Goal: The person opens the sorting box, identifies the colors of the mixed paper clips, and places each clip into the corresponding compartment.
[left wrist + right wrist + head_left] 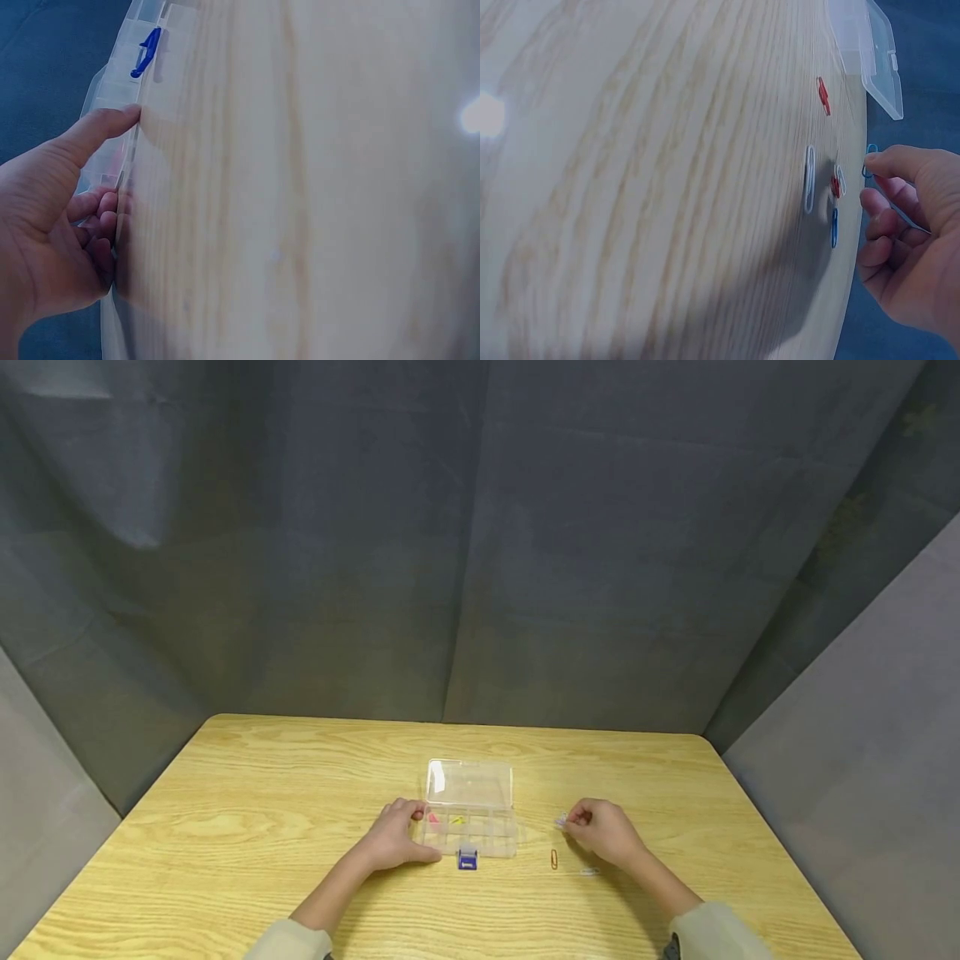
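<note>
A clear plastic compartment box (491, 846) lies with its lid (470, 783) raised at the back and a blue latch (468, 860) at its front. Its left end is gripped by my left hand (391, 837), thumb at the front edge and fingers curled at the side. Pink (433, 818) and yellow (457, 820) pieces sit in back compartments. To the right of the box, my right hand (606, 833) pinches a blue paper clip (870, 160) between thumb and forefinger. Below that hand lie a white clip (841, 181), a small red clip (835, 187) and another blue clip (835, 228).
Nearer the front of the wooden table (247, 827) lie an orange-red paper clip (554, 859) and a white one (590, 872). A dark grey curtain (450, 568) hangs behind the table's far edge, with pale panels at both sides.
</note>
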`<state>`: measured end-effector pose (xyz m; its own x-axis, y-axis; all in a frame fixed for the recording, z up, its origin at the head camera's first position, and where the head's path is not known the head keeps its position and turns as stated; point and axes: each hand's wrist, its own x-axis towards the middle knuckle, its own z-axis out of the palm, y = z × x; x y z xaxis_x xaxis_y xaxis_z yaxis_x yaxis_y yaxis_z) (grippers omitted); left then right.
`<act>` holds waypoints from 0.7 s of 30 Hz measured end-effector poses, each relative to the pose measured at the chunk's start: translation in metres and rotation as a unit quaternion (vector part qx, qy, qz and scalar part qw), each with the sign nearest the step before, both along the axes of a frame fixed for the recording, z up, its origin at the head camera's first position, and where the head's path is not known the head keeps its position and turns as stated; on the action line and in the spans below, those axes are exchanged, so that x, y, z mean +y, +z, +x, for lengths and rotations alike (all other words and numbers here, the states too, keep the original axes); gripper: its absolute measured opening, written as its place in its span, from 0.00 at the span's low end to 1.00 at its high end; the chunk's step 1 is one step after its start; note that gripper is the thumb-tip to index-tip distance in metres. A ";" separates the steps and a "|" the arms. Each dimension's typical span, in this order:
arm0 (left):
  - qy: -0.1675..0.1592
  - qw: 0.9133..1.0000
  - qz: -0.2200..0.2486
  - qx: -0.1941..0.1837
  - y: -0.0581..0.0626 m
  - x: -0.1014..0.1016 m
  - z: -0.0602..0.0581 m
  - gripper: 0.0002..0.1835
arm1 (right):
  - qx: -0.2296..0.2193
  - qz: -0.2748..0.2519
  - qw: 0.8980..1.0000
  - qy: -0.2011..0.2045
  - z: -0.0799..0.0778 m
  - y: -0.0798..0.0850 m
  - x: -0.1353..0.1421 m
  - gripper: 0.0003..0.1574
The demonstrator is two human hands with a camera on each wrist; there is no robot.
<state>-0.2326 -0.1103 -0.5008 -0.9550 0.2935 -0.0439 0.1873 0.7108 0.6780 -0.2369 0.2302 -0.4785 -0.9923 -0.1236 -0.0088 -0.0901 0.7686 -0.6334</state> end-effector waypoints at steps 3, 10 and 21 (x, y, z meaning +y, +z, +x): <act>-0.002 1.000 -0.001 0.000 0.000 0.000 0.000 0.43 | -0.002 -0.008 1.000 0.006 0.000 0.000 -0.003 0.07; -0.001 1.000 0.001 0.000 0.000 0.000 0.000 0.44 | 0.004 -0.010 1.000 0.026 0.000 0.001 -0.010 0.08; -0.001 1.000 0.001 0.002 0.000 0.000 0.001 0.44 | 0.004 -0.017 1.000 0.022 -0.001 0.001 -0.017 0.07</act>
